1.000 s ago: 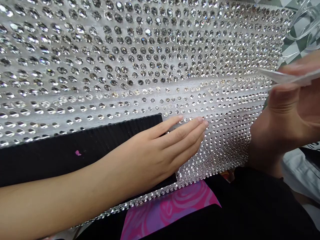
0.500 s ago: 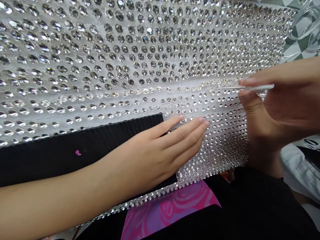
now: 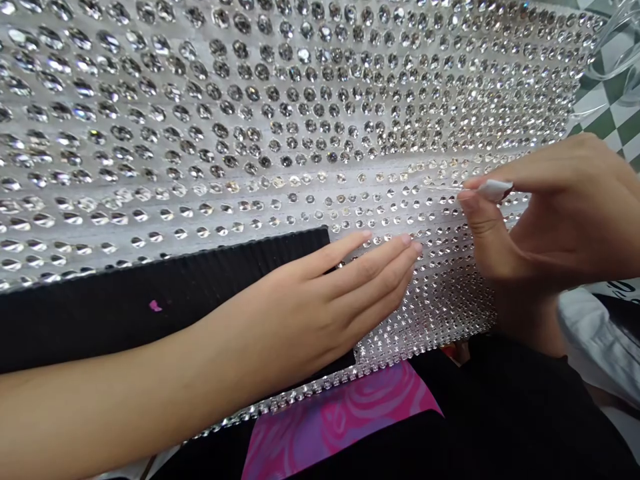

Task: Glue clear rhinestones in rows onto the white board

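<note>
A broad, pale sheet (image 3: 280, 150) set with rows of clear faceted rhinestones spreads across the view. My left hand (image 3: 345, 287) lies flat, fingers stretched out, over the end of a black ribbed board (image 3: 125, 307), with its fingertips on the sheet. At the right, my right hand (image 3: 540, 213) pinches a thin, needle-like tool with a white flattened end (image 3: 495, 190) between thumb and forefinger. The tool's fine tip points left, close over a row of stones. Whether it touches the sheet I cannot tell.
Below the sheet, dark clothing carries a pink and purple swirled panel (image 3: 345, 423). A green and white checkered surface (image 3: 610, 107) shows at the upper right, with clear plastic loops (image 3: 617, 40) on it. White cloth (image 3: 590, 333) lies at the right.
My right hand has moved slightly left and turned, so more of the tool's white end shows. My left hand stays in place on the board and sheet.
</note>
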A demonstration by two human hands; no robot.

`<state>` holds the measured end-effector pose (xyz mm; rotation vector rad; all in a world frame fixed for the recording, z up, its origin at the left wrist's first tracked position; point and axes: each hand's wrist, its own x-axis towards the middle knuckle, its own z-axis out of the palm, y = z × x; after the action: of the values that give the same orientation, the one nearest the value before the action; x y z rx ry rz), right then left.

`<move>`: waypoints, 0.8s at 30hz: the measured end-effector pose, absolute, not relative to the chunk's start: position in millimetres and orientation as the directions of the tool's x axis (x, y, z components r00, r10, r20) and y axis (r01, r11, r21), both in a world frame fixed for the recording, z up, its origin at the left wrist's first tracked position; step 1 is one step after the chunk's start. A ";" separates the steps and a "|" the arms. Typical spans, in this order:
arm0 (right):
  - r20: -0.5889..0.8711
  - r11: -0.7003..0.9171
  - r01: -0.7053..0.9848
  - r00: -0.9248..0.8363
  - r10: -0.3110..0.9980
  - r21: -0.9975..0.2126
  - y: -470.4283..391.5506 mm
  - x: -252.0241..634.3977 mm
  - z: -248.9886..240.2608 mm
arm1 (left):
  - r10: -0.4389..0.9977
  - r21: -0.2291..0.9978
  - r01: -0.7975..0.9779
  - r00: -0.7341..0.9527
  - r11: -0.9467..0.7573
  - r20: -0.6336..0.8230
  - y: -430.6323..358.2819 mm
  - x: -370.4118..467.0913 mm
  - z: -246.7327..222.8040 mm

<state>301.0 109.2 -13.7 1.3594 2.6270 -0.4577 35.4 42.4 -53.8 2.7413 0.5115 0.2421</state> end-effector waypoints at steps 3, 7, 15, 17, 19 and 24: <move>-0.282 0.535 0.820 -0.572 0.770 -0.204 108.4 296.7 -14.0 | 0.372 0.354 0.313 0.921 -0.881 0.112 43.2 35.1 -54.4; -0.318 0.506 0.833 -0.554 0.770 -0.224 108.0 290.5 -15.2 | 0.373 0.343 0.315 0.921 -0.885 0.117 44.1 35.6 -54.9; -0.270 0.533 0.819 -0.573 0.774 -0.211 108.1 292.9 -15.3 | 0.376 0.351 0.317 0.919 -0.881 0.115 44.2 35.9 -54.2; -0.267 0.517 0.828 -0.559 0.785 -0.215 104.4 287.4 -15.1 | 0.375 0.349 0.315 0.919 -0.882 0.118 44.4 35.7 -54.1; -0.230 0.455 0.866 -0.495 0.838 -0.206 98.8 278.6 -14.7 | 0.372 0.347 0.312 0.920 -0.884 0.120 44.8 35.6 -54.3; -0.062 0.372 0.910 -0.388 0.919 -0.182 85.6 258.2 -12.1 | 0.369 0.354 0.303 0.920 -0.885 0.134 45.4 35.7 -55.3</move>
<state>258.2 85.6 -12.1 1.7638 2.6431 -0.2972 35.7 45.4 -55.3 2.7512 0.4958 0.2823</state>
